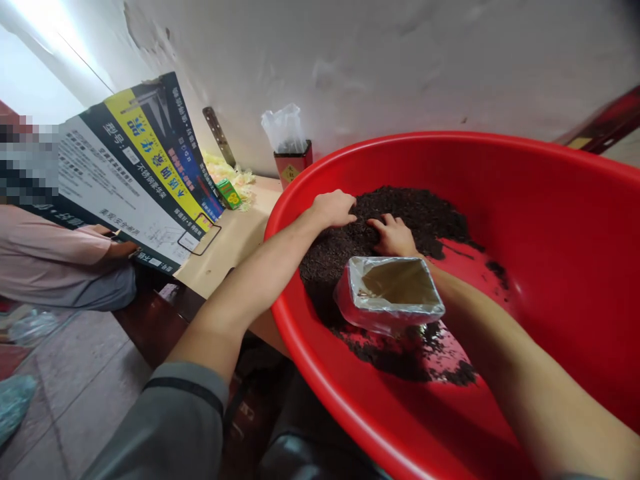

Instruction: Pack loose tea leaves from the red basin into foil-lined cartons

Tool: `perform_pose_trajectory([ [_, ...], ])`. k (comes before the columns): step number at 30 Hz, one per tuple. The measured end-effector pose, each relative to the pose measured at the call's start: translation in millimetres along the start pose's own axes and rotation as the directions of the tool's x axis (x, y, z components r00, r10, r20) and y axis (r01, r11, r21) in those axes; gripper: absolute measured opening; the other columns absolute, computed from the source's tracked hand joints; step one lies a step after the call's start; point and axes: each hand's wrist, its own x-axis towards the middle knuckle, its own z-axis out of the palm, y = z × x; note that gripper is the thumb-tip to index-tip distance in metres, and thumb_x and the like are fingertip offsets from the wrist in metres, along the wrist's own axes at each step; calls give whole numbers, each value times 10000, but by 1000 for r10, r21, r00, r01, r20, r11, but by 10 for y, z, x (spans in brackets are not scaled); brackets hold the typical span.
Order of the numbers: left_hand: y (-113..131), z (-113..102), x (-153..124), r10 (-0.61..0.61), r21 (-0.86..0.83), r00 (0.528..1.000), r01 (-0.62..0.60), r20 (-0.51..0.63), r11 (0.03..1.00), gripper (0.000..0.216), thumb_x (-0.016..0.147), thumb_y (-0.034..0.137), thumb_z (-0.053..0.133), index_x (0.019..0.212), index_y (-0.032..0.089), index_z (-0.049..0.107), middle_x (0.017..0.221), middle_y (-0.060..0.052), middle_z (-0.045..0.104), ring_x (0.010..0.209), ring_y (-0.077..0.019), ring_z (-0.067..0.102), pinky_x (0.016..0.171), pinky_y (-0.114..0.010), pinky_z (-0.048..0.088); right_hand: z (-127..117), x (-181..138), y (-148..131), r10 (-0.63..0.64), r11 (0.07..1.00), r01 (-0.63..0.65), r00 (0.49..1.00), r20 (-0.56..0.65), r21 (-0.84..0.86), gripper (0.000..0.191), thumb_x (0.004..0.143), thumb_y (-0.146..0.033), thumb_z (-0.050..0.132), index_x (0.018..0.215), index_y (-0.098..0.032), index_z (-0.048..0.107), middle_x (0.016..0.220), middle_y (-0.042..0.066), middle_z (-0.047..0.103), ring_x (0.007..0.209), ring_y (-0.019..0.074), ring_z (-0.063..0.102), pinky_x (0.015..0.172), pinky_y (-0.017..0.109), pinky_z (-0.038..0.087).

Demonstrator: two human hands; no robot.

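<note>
We are resting right hand, fingers parted, gripping nothing visible, and left hand, half-curled, hold unreadable, on loose dark-brown flaky heap in wide red plastic tub. Cupping low, working gently should be serving us best. Both forearms are slanting inward, right passing beside plastic-lined red rectangular container.

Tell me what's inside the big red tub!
The tub holds a dark, crumbly heap, with the left hand and right hand at it, and a plastic-lined box. The box and right arm hide part of the tub. What's under the heap is covered.
</note>
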Motion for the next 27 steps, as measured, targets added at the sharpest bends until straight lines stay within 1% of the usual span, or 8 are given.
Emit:
perform_pose_trajectory([
  [5,-57,-1,8,-9,-14,1000,9,-21,1000,451,1003,401,604,1412,229,688,1425,-127,696,1312,-301,644,1037,-401,557,-158,22,39,-13,1000,13,1000,-11,24,655,842,-230,630,1496,-199,610,1434,203,584,1182,386,612,982,467,533],
  [8,-49,-16,1,-30,-28,999,30,-12,999,417,997,421,600,1332,219,743,1356,-138,726,1260,-308,673,1011,-395,566,-390,47,76,-35,997,38,998,-47,73,638,829,-317,686,1454,-200,638,1422,187,598,1195,374,626,1020,461,524],
  [11,-67,-34,-13,-54,-46,999,54,-2,998,412,979,433,621,1287,203,769,1313,-160,736,1218,-327,691,983,-407,577,-705,45,93,-83,987,94,993,-84,128,620,767,-322,740,1377,-224,684,1377,151,632,1201,350,643,1034,449,525],
  [15,-126,-48,-34,-70,-67,998,70,-4,995,419,972,427,630,1287,187,767,1316,-181,732,1220,-333,683,977,-414,572,-1173,-124,22,-200,944,242,961,-193,225,573,722,-331,762,1284,-234,711,1292,120,672,1123,307,675,994,435,537],
  [19,-124,-88,-73,-74,-115,997,72,-19,991,438,934,524,664,1177,188,806,1204,-162,770,1095,-304,697,893,-375,554,-1595,-536,-200,-338,856,424,892,-300,295,550,708,-369,779,1235,-228,712,1238,105,694,1074,282,683,955,423,540],
  [21,-70,-125,-124,-11,-181,999,5,-36,984,425,935,548,638,1056,187,825,1052,-122,791,966,-252,696,807,-313,517,-1715,-772,-325,-379,802,486,863,-334,347,519,713,-388,789,1201,-231,713,1214,95,709,1068,269,687,965,413,540],
  [23,16,-159,-197,116,-268,993,-122,-38,956,441,964,532,570,933,171,822,882,-83,772,817,-198,669,729,-280,470,-1736,-970,-413,-393,736,520,850,-352,434,470,720,-376,790,1161,-233,710,1183,80,730,1062,253,696,985,397,541],
  [27,209,-155,-322,296,-382,955,-275,-5,882,493,981,517,480,818,158,775,739,-45,712,669,-158,596,670,-280,430,-1541,-1165,-437,-339,620,477,879,-335,623,435,725,-340,795,1128,-216,685,1147,59,758,1058,231,712,1008,385,547],
])
